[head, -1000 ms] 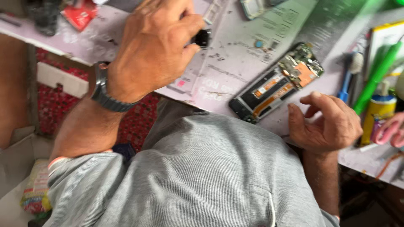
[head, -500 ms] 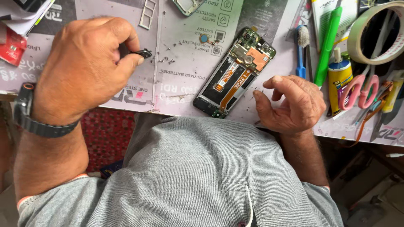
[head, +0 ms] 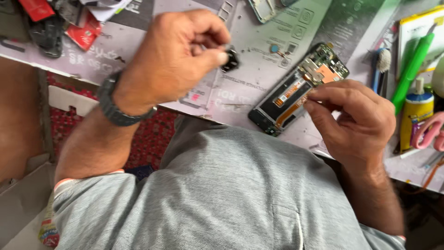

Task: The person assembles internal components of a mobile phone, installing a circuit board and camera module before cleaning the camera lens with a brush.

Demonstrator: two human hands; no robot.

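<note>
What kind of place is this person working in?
Probably a phone repair bench. An opened phone with its circuit board bared lies on a printed work mat, and a glue bottle, a green tool and a small brush lie alongside.

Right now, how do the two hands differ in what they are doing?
The left hand is raised over the grey mat, pinching a small black part; the right hand is lower, its fingertips on the opened phone. The left wrist wears a dark watch; the right wrist is bare. The left hand is clear of the phone, while the right touches it. Both are bare, with curled fingers.
</note>
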